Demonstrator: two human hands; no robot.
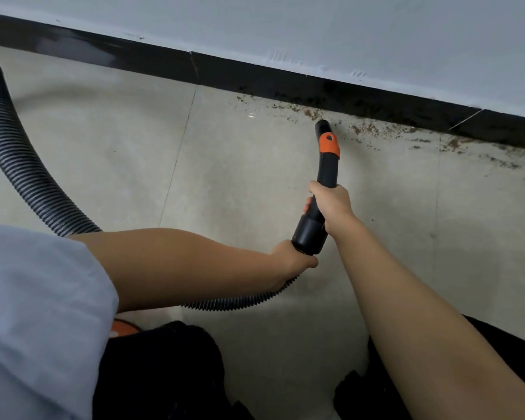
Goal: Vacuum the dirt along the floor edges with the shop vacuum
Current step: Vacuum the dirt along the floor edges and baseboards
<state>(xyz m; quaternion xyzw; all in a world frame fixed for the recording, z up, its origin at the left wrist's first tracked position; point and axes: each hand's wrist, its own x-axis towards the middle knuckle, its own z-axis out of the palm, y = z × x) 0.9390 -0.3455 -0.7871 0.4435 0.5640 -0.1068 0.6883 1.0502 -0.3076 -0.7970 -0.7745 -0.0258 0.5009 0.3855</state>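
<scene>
Black nozzle (326, 153) pts lengthwise at dirt (364, 128) by baseboard (255, 77).

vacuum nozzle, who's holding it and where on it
Both hands hold it. The right hand grips the black nozzle mid-tube, below its orange collar; the left hand grips the ribbed hose just behind the cuff.

Two hands (331, 204) (291, 259), one nozzle (326, 153), one ribbed hose (28, 177) — and one orange-topped vacuum (123, 327), apparently.
</scene>
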